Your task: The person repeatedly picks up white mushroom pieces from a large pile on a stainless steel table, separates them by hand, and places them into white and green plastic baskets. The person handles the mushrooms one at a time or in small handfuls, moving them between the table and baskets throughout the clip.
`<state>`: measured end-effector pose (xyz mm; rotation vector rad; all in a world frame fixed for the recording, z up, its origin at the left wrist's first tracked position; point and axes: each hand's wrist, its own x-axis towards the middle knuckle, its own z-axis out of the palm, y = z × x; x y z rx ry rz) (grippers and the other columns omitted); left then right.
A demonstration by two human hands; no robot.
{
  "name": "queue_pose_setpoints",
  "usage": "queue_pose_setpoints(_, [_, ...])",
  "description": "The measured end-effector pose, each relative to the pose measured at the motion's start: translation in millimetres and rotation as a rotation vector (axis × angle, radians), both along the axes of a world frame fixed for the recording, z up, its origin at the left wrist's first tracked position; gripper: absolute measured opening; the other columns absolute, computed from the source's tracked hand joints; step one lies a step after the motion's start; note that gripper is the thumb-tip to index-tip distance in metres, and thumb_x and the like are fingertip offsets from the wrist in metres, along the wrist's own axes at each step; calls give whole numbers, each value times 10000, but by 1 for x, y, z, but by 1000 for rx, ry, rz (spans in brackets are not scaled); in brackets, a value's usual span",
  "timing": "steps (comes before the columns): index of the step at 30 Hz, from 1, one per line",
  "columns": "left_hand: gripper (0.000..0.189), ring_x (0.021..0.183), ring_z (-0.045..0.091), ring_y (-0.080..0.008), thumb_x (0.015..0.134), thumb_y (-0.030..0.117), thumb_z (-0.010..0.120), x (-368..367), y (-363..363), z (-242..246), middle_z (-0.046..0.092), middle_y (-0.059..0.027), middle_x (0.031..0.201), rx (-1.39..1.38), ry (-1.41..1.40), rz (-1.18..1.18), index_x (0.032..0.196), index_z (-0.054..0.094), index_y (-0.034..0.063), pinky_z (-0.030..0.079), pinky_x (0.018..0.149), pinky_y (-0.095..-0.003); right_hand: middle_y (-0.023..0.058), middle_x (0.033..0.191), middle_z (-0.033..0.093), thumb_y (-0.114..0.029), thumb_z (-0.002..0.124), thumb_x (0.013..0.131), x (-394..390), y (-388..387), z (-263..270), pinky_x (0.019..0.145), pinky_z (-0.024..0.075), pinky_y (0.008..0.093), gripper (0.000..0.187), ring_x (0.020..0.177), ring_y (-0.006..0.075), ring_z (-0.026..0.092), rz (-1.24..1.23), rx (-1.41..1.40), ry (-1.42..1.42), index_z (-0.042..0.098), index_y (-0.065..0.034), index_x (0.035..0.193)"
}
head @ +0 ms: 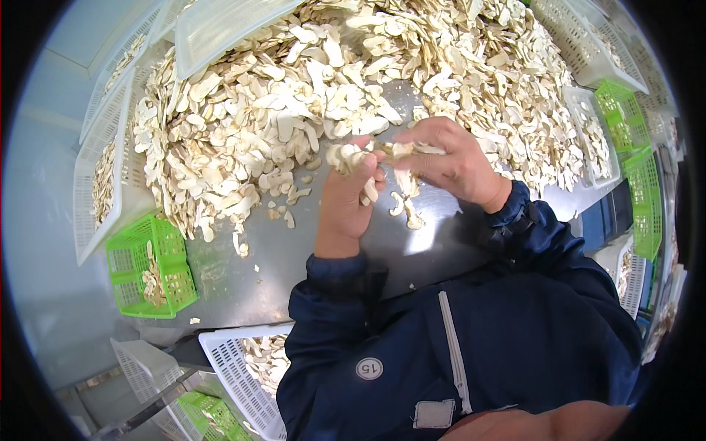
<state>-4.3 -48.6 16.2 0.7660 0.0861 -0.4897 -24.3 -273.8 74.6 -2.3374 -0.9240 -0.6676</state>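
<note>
My left hand [353, 187] is closed around several pale dried mushroom slices [346, 158], which poke out above the thumb and below the fingers. Close beside it, my right hand [449, 160] has its thumb and fingers around more mushroom slices [402, 149]. Under the right fingers, a few slices [408, 212] lie on the steel tabletop [331, 275]. A large heap of dried mushroom slices [237, 132] spreads ahead of both hands, with another part of the heap [496, 93] to the right.
At the left edge stand a white perforated crate [124, 182] and a green basket [182, 286], each holding slices. A translucent tub [231, 33] rests on the heap. On the right are a clear tray [573, 116] and green baskets [642, 193]. Below the table edge sits a white crate [226, 347].
</note>
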Motion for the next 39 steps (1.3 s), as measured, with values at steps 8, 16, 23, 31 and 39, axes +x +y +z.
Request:
queue_pose_setpoints(8, [459,849,611,-95,977,52,719,-2,-1,6,645,-35,1021,166,-177,18,1399,546,0,515,728,-264,59,1256,730,1,759,808,1,16,-6,928,590,371,455,1114,283,692,-44,77,54,776,-162,1232])
queue_pose_setpoints(16, [394,912,660,-135,911,26,721,-9,-17,11,673,-70,1051,804,-542,184,1284,597,45,551,805,-306,101,886,748,-245,703,964,-5,24,-8,635,582,405,286,733,327,719,-265,32,181,735,-132,1224])
queue_pose_setpoints(23, [395,883,699,-175,905,35,724,-11,-18,11,710,-97,1019,889,-640,215,1281,609,78,568,804,-332,178,746,719,-232,646,961,-5,34,-13,610,572,473,219,687,382,715,-368,7,328,697,-58,1084])
queue_pose_setpoints(31, [390,811,658,-138,927,26,707,-9,-15,10,674,-61,976,794,-569,238,1299,592,47,558,734,-316,193,919,751,-209,655,967,-6,21,-12,662,576,475,348,767,396,723,-397,114,331,677,-71,1286])
queue_pose_setpoints(39, [456,774,593,-86,949,-13,696,-5,-13,11,627,-23,971,296,-258,193,1375,534,5,510,706,-241,115,823,696,-263,693,999,-19,27,-5,656,521,398,236,693,316,664,-197,247,836,718,-82,1147])
